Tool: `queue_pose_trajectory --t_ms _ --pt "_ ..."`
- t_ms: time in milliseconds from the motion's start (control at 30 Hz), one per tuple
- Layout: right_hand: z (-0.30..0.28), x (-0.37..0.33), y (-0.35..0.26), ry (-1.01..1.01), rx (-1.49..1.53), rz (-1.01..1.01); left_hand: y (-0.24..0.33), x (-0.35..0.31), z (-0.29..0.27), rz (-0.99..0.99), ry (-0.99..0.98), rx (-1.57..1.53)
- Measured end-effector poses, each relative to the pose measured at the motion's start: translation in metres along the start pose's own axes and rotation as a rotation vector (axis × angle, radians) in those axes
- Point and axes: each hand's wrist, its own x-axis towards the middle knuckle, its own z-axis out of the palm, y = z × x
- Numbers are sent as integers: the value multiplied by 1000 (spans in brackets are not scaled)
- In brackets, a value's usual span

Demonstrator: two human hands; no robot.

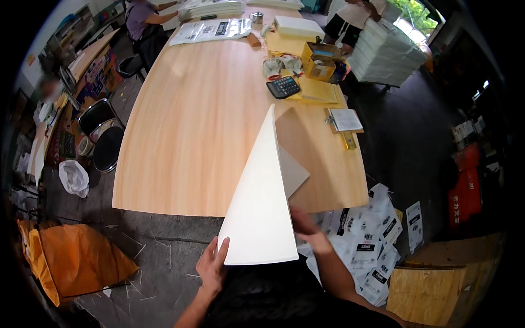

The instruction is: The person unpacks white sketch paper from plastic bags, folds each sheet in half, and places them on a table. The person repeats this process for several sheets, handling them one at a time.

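A large white sheet (260, 213), paper or thin board, stands tilted up in front of me, its narrow far end above the table. My left hand (212, 268) grips its near left edge, thumb on the white face and fingers along the side. At the right edge is my right hand (307, 229), slightly blurred, with its fingers partly hidden behind the sheet. I cannot tell whether they close on it. Behind the sheet a pale pointed corner (294, 172) shows over the table; whether it belongs to the same sheet is hidden.
On the wooden table (180, 136) lie a calculator (283, 87), a clipboard (345, 120), gloves (273, 68), a yellow box (320, 60) and printed bags (210, 31). Printed bags (366, 240) lie heaped at my right, an orange sack (82, 259) at left. Two people (145, 22) stand beyond.
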Motion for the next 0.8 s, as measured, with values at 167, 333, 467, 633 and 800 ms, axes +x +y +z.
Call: queue_pose_trajectory --t_ms 167,333,467,633,800 --pt "39 3 -69 -134 -281 178 -6 0 4 -18 -12 -3" --pt "58 18 -42 -99 -353 42 -17 5 -18 -83 -338 -326" --pt "64 19 -11 -135 -329 -107 -22 43 -55 -269 -523 -763" --pt "94 17 -13 -164 -558 -329 41 129 -47 -312 -381 -445" --pt "107 10 -12 -155 -510 -371 64 141 -51 -298 -444 -213"
